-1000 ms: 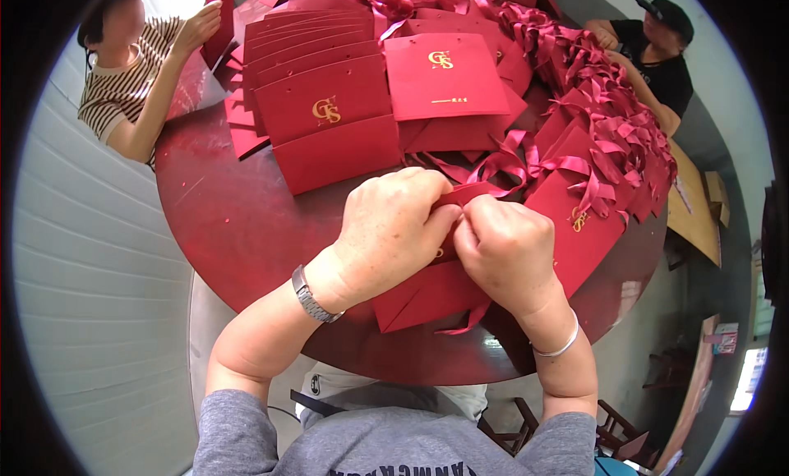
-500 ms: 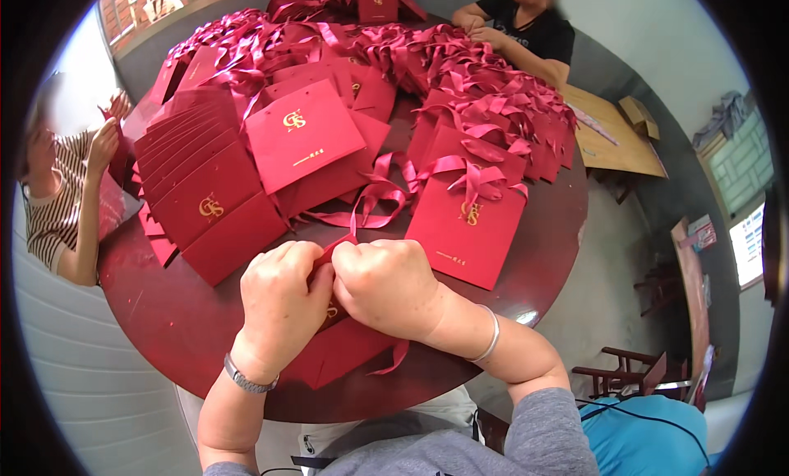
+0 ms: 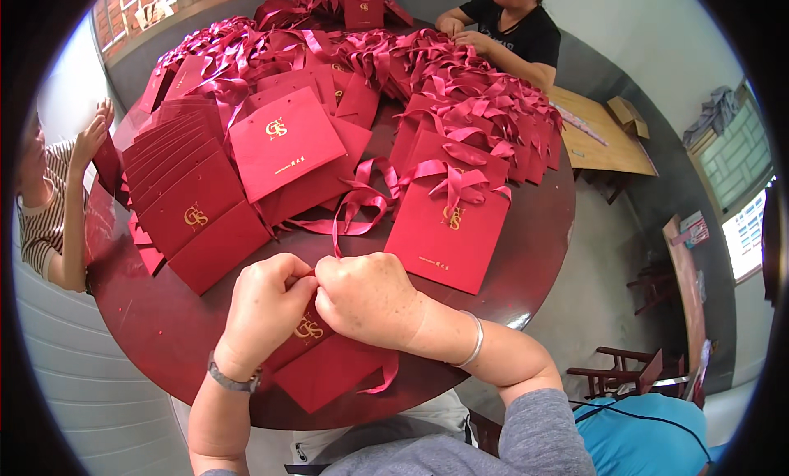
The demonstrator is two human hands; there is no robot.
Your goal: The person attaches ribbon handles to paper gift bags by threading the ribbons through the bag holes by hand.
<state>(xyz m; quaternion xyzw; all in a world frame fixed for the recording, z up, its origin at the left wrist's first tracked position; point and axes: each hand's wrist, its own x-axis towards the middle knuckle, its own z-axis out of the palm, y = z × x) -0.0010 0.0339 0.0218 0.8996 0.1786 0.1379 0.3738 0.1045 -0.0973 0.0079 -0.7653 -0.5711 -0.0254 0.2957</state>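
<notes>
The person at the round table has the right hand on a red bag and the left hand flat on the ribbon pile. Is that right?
Not quite: the left hand is curled, not flat, at the top of the red bag too, beside the right hand, as the head view shows. The rest holds: the right hand is on that bag, at the round table.

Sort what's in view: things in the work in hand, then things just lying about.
In the work:
red bag, pinched by left hand and right hand
pink ribbon
stacked red bags
ribboned bag

Apparently just lying about:
cardboard box
grey cloth
dark wooden chair
</notes>
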